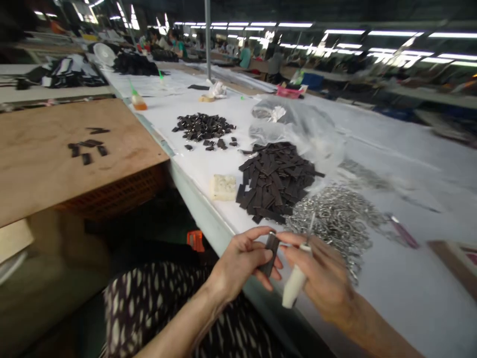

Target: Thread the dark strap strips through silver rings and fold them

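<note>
Pinching a dark strip [272, 253] between thumb and fingers, left hand [240, 261] is nearer the strip's lower end; long axis stands near-upright in view, slightly tilted. Right hand [320, 278], blurred, curls around a white squeeze bottle [294, 284], its thin nozzle pointing away from the wearer, just right of the strip. Pile of dark strips [276, 179] lies ahead; tangle of silver chain [335, 223] sits beyond right hand.

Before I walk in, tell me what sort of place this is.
Most likely a factory workshop: a long white worktable, heaps of dark strips and metal fittings, and other workers at benches under strip lights.
</note>
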The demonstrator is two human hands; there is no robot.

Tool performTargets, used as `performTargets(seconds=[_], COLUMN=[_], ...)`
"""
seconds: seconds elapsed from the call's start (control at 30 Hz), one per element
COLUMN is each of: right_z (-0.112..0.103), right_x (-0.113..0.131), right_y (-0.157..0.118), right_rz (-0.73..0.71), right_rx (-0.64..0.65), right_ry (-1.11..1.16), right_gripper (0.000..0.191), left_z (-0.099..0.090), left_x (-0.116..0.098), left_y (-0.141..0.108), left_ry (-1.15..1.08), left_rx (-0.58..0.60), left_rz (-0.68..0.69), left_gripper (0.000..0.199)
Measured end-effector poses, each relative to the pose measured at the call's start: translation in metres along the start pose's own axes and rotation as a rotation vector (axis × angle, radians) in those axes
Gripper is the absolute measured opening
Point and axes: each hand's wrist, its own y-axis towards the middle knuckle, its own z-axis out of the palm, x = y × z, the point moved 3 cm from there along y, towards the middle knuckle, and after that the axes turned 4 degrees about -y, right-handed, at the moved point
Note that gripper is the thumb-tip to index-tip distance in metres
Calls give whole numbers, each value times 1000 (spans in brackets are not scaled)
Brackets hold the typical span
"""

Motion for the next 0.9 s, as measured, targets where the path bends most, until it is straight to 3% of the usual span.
performTargets(seconds=[0.17, 0.23, 0.4, 0.5, 0.67, 0.77, 0.9], right_z=[17, 18, 18, 21, 25, 28, 37], right_x=[-13, -13, -3, 0, 4, 6, 14], right_y=[-16, -18, -14, -9, 8, 20, 27], right_rz=[323, 321, 111, 189, 313, 238, -93], right_rx=[53, 65, 88, 104, 252, 260, 220], right_ry=[260, 254, 88, 184, 341, 377, 280], right_gripper=[21, 19, 14, 15, 12, 16, 24], left_z=[-6, -7, -12, -15, -22, -30, -41], left_x=[2, 2, 2, 0, -3, -8, -13], left_y=[1, 1, 1, -1, -8, -12, -16], left_ry=[-33, -31, -87, -140, -210, -250, -315], left_rx=[-5, -8, -31, -90, -190, -258, -326], left_rz=[-2, -10, 14, 32, 22, 75, 118], left_gripper=[48, 41, 32, 31, 27, 25, 22])
